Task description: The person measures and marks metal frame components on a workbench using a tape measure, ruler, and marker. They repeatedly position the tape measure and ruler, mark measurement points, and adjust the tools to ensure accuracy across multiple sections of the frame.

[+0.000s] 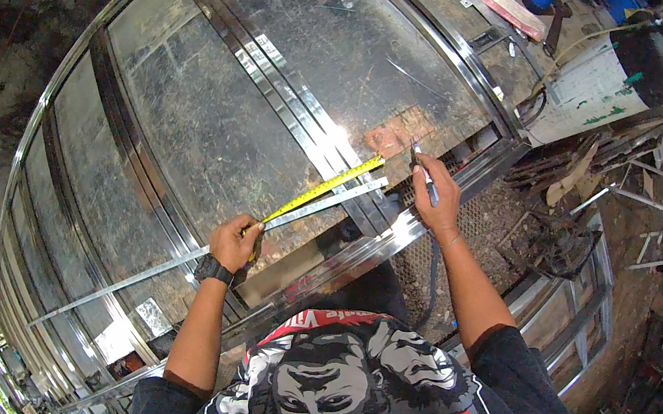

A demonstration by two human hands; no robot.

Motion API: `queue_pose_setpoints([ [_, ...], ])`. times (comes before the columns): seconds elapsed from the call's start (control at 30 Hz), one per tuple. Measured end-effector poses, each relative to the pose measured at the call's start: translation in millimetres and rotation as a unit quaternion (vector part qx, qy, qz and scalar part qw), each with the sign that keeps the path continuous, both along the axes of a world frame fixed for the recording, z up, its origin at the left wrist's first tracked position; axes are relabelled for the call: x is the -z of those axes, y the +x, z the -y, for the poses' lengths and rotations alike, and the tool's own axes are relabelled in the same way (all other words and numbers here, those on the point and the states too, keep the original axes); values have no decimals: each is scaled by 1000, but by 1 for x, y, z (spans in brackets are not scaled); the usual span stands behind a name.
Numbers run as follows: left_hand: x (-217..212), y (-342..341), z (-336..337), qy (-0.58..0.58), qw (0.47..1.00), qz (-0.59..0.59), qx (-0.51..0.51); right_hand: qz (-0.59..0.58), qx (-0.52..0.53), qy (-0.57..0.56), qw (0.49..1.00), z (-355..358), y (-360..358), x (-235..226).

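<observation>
My left hand (234, 243) grips a tape measure, and its yellow blade (324, 191) runs out to the upper right. The blade lies along a thin flat metal strip (164, 267) resting across a large shiny metal frame (279, 102). My right hand (436, 198) holds a pen or marker (423, 172) with its tip close to the far end of the yellow blade and the strip. A dark watch is on my left wrist.
The frame has several parallel steel rails and fills most of the view. A metal mesh panel (468, 230) lies under my right forearm. Scrap wood and metal pieces (593, 163) are piled at the right, with a white container (596, 93) beyond.
</observation>
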State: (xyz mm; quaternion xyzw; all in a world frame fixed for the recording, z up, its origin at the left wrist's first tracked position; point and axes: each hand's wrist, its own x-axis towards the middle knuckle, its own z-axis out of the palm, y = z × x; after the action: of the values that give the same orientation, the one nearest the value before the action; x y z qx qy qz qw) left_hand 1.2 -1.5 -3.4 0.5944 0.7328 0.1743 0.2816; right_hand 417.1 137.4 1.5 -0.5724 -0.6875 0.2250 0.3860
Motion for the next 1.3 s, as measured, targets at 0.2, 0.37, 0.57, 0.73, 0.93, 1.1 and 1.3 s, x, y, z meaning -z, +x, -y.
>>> queue_pose_setpoints([
  [0.2, 5, -3, 2, 3, 1000, 9, 2, -8, 0, 16, 1000, 0, -1, 1],
  [0.37, 0, 1, 0, -22, 999, 32, -15, -10, 5, 16, 1000, 1, -1, 2],
  [0.57, -1, 0, -1, 2, 999, 34, -1, -4, 6, 9, 1000, 0, -1, 1],
  [0.73, 1, 0, 0, -4, 999, 36, -8, 4, 6, 5, 1000, 0, -1, 2],
  [0.93, 0, -1, 0, 2, 1000, 23, 5, -7, 9, 1, 1000, 0, -1, 0],
  [1.1, 2, -1, 1, 6, 1000, 17, 7, -7, 12, 9, 1000, 0, -1, 0],
  [1.3, 8, -4, 2, 22, 1000, -2, 13, -6, 10, -7, 1000, 1, -1, 0],
])
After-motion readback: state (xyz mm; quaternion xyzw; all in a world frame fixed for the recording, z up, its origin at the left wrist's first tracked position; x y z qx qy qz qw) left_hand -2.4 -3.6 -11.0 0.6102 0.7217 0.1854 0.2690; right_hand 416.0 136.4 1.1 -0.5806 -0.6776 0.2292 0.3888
